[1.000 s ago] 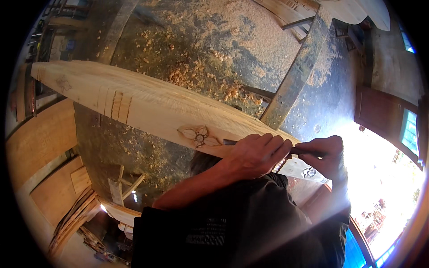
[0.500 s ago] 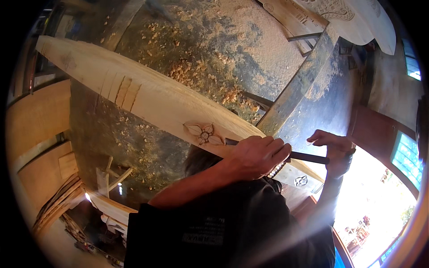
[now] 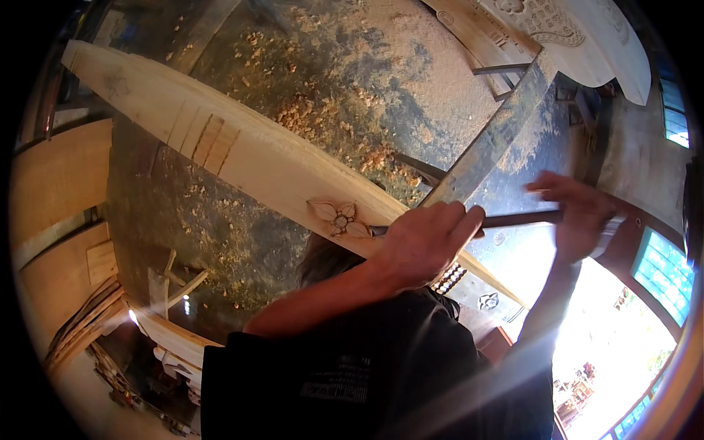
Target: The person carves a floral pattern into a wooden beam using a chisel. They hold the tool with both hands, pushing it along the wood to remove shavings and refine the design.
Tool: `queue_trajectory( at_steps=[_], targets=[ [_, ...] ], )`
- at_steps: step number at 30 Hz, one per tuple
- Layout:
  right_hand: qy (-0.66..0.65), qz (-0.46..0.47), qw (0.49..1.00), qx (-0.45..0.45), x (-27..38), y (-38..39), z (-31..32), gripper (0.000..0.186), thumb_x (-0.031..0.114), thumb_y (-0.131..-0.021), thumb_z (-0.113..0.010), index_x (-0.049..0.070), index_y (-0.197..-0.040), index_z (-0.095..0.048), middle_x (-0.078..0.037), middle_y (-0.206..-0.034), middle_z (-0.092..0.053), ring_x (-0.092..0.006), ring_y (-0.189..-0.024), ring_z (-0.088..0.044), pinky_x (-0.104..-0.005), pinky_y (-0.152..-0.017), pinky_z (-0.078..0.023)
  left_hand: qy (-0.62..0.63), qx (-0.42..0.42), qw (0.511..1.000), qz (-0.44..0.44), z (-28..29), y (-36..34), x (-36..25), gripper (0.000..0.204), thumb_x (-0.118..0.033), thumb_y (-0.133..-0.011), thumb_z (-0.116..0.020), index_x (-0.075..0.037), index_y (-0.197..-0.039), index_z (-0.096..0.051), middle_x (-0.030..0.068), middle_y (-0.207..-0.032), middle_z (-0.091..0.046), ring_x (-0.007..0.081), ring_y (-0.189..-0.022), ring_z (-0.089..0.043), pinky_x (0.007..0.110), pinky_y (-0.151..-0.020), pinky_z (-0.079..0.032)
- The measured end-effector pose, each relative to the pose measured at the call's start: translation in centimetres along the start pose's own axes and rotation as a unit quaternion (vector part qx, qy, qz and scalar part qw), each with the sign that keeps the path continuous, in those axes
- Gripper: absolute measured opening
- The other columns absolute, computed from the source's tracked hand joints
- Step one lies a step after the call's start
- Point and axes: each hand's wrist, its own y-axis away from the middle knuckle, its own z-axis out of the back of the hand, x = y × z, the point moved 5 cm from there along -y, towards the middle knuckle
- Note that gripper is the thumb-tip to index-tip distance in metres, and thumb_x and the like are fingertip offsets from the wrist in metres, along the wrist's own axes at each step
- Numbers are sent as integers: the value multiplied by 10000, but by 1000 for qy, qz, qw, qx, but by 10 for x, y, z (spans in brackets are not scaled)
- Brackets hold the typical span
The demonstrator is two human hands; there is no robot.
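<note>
My left hand (image 3: 433, 238) is wrapped round a dark, rod-shaped chisel (image 3: 522, 218), whose tip meets the wood beside a carved flower (image 3: 342, 219). That flower has several petals round a small centre and sits on a long, pale wooden board (image 3: 271, 165), which runs from the far left toward the lower right. At the chisel's rear end is my right hand (image 3: 583, 224), blurred by motion. Its fingers stretch out above the shaft, and the palm is at or close to the butt; contact is not clear.
Wood shavings (image 3: 308, 110) and sawdust lie over the dark floor. A dark beam (image 3: 488, 139) crosses beyond the board. Carved pale panels (image 3: 579, 44) stand at the upper right, with more boards (image 3: 66, 165) at the left. A small wooden frame (image 3: 183, 286) stands at lower left.
My right hand has moved right and its fingers have spread. The chisel's rear end has swung upward and to the right. My left hand keeps its grip, and the whole view has shifted slightly.
</note>
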Motion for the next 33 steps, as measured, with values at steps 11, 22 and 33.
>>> queue_trajectory(
  at_steps=[11,22,33],
  targets=[
    [85,-86,992,-19,35,14,-27,481,428,-920,-776,-53,-919,-784,-145,-855,-787,-210,-726,-758,-321,-680,-586,-123,-25,984,-126,7,15,-15,432,-188,-907,-753,18,-1282,-692,-13,-798,-544,121,-687,-564,286,-527,-441],
    [131,-222,963,76,17,53,-36,372,93,-732,-890,75,-1101,-839,-112,-875,-814,-190,-724,-785,-284,-663,-594,-104,53,982,-151,-11,15,-18,435,-226,-933,-701,39,-1277,-671,23,-869,-580,148,-741,-602,299,-579,-485],
    [148,-222,956,120,26,37,-38,344,-40,-760,-785,-77,-1101,-786,-179,-899,-811,-170,-723,-770,-267,-663,-589,-71,99,985,-119,-13,13,-13,486,-231,-942,-686,52,-1331,-616,69,-932,-612,199,-788,-646,336,-612,-535]
  ],
)
